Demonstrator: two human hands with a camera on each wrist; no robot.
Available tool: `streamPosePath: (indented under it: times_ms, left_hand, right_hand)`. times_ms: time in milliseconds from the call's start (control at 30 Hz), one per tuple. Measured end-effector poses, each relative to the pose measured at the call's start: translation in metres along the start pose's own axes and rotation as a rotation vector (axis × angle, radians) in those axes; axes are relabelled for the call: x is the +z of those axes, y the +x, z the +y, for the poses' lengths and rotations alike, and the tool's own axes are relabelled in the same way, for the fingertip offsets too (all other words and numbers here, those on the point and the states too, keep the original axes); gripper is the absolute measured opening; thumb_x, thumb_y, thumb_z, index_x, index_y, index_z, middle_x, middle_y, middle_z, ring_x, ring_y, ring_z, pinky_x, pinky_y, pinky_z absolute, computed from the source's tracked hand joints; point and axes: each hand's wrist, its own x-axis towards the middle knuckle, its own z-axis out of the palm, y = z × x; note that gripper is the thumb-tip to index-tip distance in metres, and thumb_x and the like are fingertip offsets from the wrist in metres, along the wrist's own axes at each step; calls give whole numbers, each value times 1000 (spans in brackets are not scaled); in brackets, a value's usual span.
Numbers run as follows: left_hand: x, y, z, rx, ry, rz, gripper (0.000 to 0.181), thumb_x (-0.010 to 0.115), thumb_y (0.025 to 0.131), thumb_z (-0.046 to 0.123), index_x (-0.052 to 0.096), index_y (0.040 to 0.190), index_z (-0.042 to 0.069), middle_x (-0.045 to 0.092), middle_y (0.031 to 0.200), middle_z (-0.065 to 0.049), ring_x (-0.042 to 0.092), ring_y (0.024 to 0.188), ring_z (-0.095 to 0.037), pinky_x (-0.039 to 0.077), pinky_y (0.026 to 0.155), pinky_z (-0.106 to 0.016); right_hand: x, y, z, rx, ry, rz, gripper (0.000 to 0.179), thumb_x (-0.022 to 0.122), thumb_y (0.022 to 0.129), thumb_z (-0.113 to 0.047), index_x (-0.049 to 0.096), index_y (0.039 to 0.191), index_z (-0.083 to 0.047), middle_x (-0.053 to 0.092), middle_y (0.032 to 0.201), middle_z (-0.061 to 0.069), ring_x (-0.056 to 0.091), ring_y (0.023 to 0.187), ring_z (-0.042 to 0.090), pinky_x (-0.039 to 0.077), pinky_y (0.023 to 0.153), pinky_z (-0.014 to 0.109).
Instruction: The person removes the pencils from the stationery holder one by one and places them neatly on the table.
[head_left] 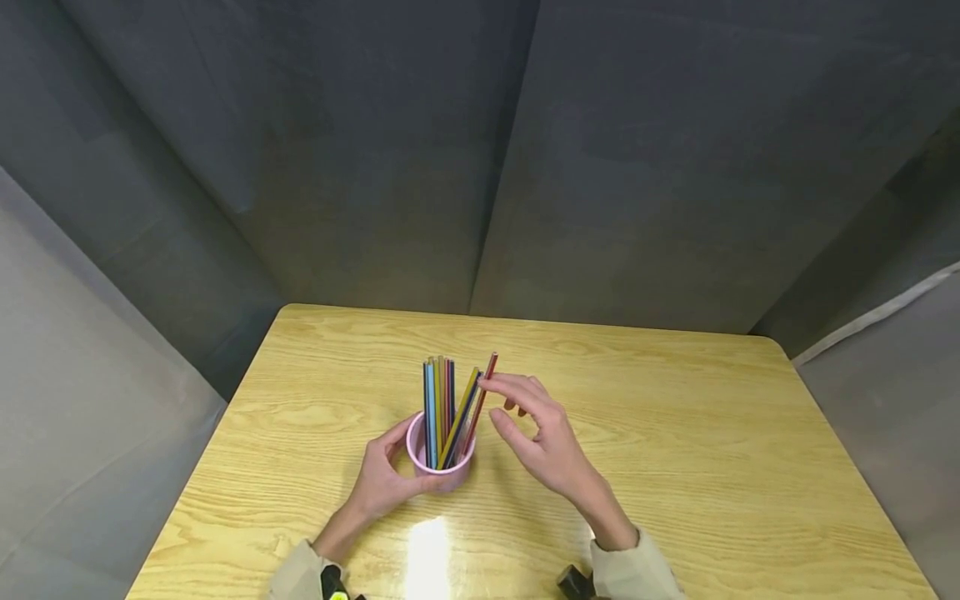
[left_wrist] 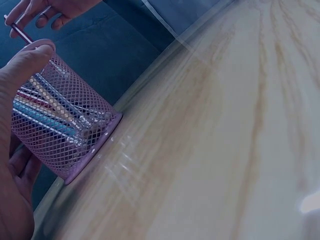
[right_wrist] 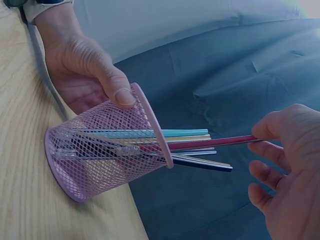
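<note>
A pink mesh pencil cup stands on the wooden table, holding several pencils in blue, yellow, red and dark colours. My left hand grips the cup from the left, its thumb at the rim on the near side and its fingers round the far side. A red pencil leans out of the cup to the right, its lower part hidden inside. My right hand is at this pencil's upper end, the forefinger touching it and the thumb standing apart in the head view.
The yellow wood-grain table has rounded far corners. Dark grey cloth hangs behind it, with paler cloth at the left side. A bright light reflection lies on the tabletop near the front.
</note>
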Motion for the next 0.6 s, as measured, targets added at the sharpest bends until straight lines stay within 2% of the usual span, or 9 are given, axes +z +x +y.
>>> streamPosePath:
  times_ms: [233,433,600]
  left_hand:
    - [0,0,-1,8,11,2,90,95,68,0,55,148,1,63,143,-20,63,128,-21,48,114,-30]
    - [0,0,-1,10,18,2,89,95,69,1,55,148,1,64,142,-19,63,129,-20,47,115,-30]
    - [0,0,-2,12,28,5,89,95,67,2,55,147,-1,63,142,-20,63,129,-22,45,116,-29]
  right_hand:
    - [-6,1,-1,2,-9,18,41,67,98,0,68,137,-12,68,134,5,57,95,17,49,78,28]
    - [-10,2,-3,-1,3,33,40,67,97,1,68,136,-10,68,134,5,57,95,16,51,76,36]
    - [-13,2,-6,-9,2,58,40,68,96,4,68,134,-7,69,131,6,57,93,14,51,76,31]
